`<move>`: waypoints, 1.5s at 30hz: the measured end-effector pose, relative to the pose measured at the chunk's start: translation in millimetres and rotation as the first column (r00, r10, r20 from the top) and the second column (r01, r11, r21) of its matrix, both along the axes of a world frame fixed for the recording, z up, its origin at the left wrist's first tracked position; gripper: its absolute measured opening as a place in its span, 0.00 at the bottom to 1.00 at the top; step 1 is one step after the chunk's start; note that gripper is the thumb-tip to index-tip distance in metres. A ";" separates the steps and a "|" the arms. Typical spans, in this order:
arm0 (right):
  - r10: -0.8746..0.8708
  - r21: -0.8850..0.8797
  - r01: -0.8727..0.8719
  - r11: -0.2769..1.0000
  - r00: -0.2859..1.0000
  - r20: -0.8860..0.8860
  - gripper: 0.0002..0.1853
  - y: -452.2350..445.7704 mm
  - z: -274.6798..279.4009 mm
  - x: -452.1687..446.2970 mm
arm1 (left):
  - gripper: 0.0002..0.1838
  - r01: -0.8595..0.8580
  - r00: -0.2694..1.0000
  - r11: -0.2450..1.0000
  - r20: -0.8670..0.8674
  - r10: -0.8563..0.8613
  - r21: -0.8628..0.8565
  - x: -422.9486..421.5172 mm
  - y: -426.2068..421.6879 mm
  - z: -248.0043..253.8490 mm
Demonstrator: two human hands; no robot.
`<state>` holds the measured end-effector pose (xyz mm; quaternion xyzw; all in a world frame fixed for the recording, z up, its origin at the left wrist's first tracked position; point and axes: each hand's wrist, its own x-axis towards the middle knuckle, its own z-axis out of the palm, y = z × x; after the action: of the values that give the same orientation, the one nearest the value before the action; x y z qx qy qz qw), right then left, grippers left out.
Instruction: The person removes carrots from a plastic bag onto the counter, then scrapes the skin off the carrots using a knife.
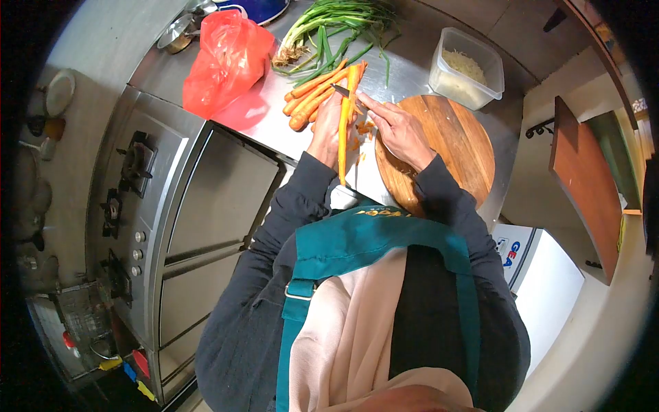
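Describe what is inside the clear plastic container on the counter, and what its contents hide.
The clear plastic container holds a heap of pale, thin shreds. The heap covers the container's base, so whatever lies beneath cannot be seen.

The table (414, 65) has a metallic top surface. On its left section lies a red plastic bag (223, 65). Right of the bag, a group of carrots (301, 108) lies side by side, roots of the spring onions (353, 24) just beyond. A round wooden board (446, 137) occupies the right section; orange peelings (364, 129) lie beside it. A clear container (463, 88), holding pale shreds, stands behind the board.
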<state>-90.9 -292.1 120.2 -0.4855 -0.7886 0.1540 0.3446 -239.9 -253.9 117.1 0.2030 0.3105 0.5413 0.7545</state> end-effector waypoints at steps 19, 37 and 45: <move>0.043 -0.075 -0.052 0.996 0.992 -0.120 0.22 7.5 -10.1 7.0 | 0.12 0.022 0.990 0.995 -0.138 -0.036 -0.099 -0.6 -17.6 -10.3; 0.013 -0.072 -0.021 0.997 0.993 -0.114 0.27 14.0 -5.0 3.7 | 0.12 0.085 0.996 0.995 -0.034 -0.087 -0.058 -4.1 -19.1 -15.7; 0.036 -0.028 -0.044 0.999 0.973 -0.228 0.25 26.9 -9.0 11.8 | 0.13 0.074 0.985 0.995 -0.152 -0.082 -0.060 -6.8 -26.6 -2.0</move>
<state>-79.1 -265.2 111.2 -0.4543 -0.7509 0.2286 0.4214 -246.7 -280.5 115.1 0.2359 0.3742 0.4854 0.7541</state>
